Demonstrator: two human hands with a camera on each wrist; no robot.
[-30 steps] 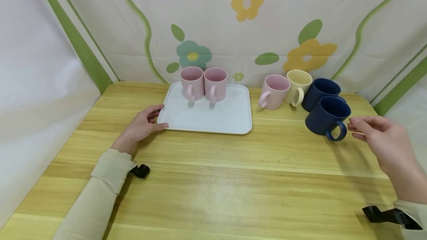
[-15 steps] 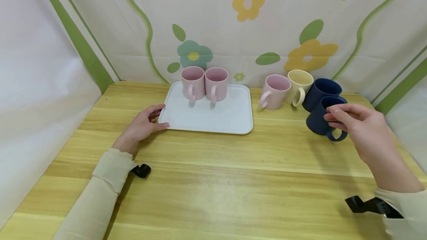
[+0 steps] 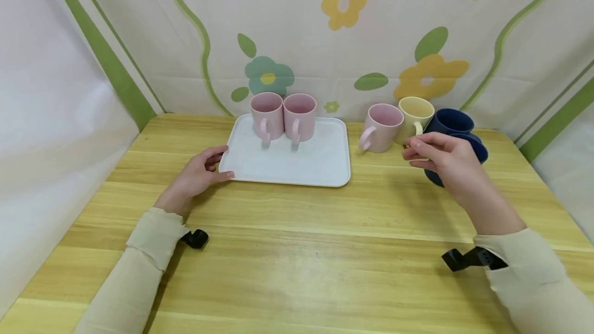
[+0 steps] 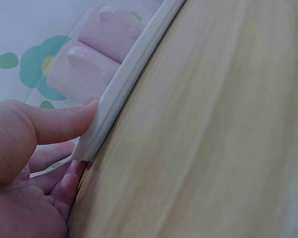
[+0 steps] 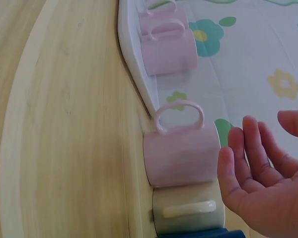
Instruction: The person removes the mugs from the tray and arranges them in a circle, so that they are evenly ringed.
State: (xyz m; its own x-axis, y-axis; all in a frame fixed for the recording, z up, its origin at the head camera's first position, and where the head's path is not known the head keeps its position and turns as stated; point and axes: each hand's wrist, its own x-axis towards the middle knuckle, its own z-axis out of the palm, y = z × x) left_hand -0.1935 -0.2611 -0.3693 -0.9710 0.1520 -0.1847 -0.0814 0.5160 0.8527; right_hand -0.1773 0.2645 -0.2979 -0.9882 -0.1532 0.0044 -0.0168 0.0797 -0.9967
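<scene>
Right fingers (image 5: pixel 256 148) hover near the upright cream mug (image 3: pixel 409 123).

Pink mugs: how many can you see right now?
3. One pink mug and a second pink mug stand side by side toward the back of the white tray; the third pink mug stands on the table, beside the cream mug. None looks hidden.
</scene>
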